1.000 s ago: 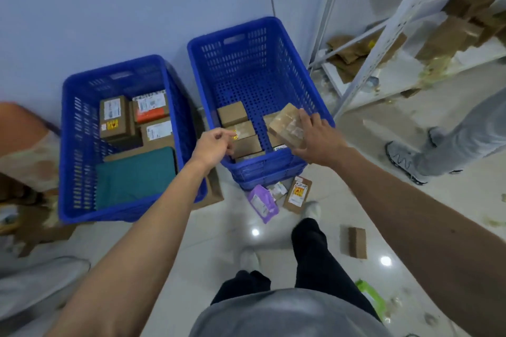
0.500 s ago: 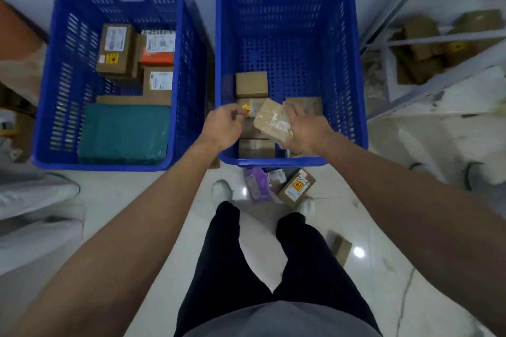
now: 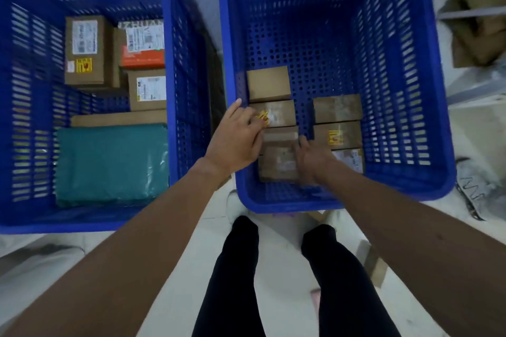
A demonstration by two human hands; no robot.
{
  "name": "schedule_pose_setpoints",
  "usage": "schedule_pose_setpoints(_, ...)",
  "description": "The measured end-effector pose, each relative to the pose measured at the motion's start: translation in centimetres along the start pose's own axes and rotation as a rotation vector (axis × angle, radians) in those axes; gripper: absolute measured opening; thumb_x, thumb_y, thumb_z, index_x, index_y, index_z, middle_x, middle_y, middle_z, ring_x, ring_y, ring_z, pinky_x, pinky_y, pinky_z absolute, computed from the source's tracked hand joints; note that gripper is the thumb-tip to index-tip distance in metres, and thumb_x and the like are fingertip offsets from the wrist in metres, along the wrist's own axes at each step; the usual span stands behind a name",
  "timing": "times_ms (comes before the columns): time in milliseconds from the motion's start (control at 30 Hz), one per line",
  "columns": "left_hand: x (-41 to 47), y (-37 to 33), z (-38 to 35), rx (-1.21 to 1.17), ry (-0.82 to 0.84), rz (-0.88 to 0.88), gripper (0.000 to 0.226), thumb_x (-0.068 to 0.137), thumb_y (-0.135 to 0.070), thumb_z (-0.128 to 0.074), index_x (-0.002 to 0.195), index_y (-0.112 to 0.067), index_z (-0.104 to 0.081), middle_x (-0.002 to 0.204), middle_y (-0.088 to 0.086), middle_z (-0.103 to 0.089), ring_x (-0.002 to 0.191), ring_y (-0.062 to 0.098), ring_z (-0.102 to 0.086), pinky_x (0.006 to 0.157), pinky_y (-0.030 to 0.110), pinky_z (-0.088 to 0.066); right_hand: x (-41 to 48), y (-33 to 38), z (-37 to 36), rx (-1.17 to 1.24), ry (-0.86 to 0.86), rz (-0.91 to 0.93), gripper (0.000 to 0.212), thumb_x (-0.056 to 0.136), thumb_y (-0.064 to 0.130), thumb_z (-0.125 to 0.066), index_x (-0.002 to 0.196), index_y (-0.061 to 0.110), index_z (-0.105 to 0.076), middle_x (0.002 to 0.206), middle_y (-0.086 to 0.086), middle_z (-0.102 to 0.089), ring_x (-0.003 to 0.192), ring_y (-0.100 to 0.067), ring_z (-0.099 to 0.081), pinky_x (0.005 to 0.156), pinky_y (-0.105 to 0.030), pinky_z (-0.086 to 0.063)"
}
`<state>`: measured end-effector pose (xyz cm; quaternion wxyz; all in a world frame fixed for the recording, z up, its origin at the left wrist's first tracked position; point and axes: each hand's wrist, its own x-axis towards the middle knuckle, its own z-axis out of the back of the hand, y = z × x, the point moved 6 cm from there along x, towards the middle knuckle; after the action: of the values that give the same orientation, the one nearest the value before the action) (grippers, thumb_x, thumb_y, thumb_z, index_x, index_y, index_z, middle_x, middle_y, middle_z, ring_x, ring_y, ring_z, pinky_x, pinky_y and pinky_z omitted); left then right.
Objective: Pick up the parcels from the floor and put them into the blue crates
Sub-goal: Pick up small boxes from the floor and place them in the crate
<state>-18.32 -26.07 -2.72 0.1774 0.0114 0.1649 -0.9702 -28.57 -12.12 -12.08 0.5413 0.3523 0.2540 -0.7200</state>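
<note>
Parcel (image 3: 278,164) lies flat at the crate's (image 3: 410,90) near end, long axis crosswise, right end under the right hand (image 3: 312,157); blur hides whether those fingers clasp it. Left hand (image 3: 235,137): forefinger straight, other fingers bent onto a stickered box (image 3: 279,115).

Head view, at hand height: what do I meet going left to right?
Left wall of the left blue crate, teal parcel, left hand, right hand, yellow-stickered box just beyond it, right wall of the right blue crate.
</note>
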Motion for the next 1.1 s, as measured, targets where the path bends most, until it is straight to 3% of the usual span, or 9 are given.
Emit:
schedule_pose_setpoints(100, -0.1, -0.2, -0.3, -0.031, -0.061, 0.022, 0.028, 0.101, -0.027, -0.047, 0.111, -0.015, -0.07, 0.125, 0.009, -0.06, 0.12, 0.026, -0.055, 0.126, 0.04, -0.01, 1.4, 0.9, -0.7, 0.039, -0.026, -0.006, 0.086, 0.082, 0.034, -0.075, 0.146, 0.009, -0.024, 0.152, -0.015, -0.019, 0.127, -0.036, -0.04, 0.094, -0.044, -0.048)
schedule_pose_setpoints(233, 0.0, -0.3, 0.1, -0.025, -0.107, 0.036, 0.025, 0.1, -0.024, -0.049, 0.108, -0.015, -0.071, 0.124, 0.008, -0.06, 0.118, 0.026, -0.055, 0.125, 0.042, -0.015, 2.6, 1.4, -1.2, 0.022, -0.037, 0.009, 0.085, 0.081, 0.038, -0.076, 0.144, 0.012, -0.025, 0.146, -0.014, -0.025, 0.129, -0.034, -0.037, 0.092, -0.044, -0.048)
schedule_pose_setpoints(533, 0.3, -0.3, 0.0, 0.02, -0.105, 0.063, 0.027, 0.095, -0.022, -0.05, 0.111, -0.017, -0.071, 0.12, 0.006, -0.062, 0.116, 0.024, -0.056, 0.125, 0.042, -0.016, 4.0, 1.3, -2.4, 0.132, 0.111, 0.067, 0.063, 0.094, 0.016, -0.059, 0.15, 0.014, -0.029, 0.145, -0.015, -0.034, 0.127, -0.035, -0.045, 0.091, -0.044, -0.046)
schedule_pose_setpoints(933, 0.3, -0.8, 0.1, 0.08, -0.064, 0.029, 0.036, 0.101, -0.028, -0.037, 0.103, -0.013, -0.069, 0.106, 0.006, -0.059, 0.105, 0.025, -0.055, 0.124, 0.043, -0.015, 0.3, -0.4, -1.3, 0.243, 0.071, -0.131, 0.063, 0.095, 0.019, -0.053, 0.149, 0.004, -0.025, 0.146, -0.015, -0.04, 0.127, -0.032, -0.047, 0.097, -0.043, -0.044)
schedule_pose_setpoints(1100, -0.3, -0.7, 1.0, 0.059, 0.071, -0.01, 0.045, 0.099, -0.03, -0.026, 0.115, -0.014, -0.065, 0.114, 0.007, -0.058, 0.111, 0.026, -0.055, 0.126, 0.043, -0.006, -3.8, -1.0, 0.1, 0.404, 0.086, -0.229, 0.058, 0.096, 0.022, -0.051, 0.147, 0.005, -0.029, 0.148, -0.016, -0.037, 0.129, -0.032, -0.045, 0.102, -0.041, -0.042)
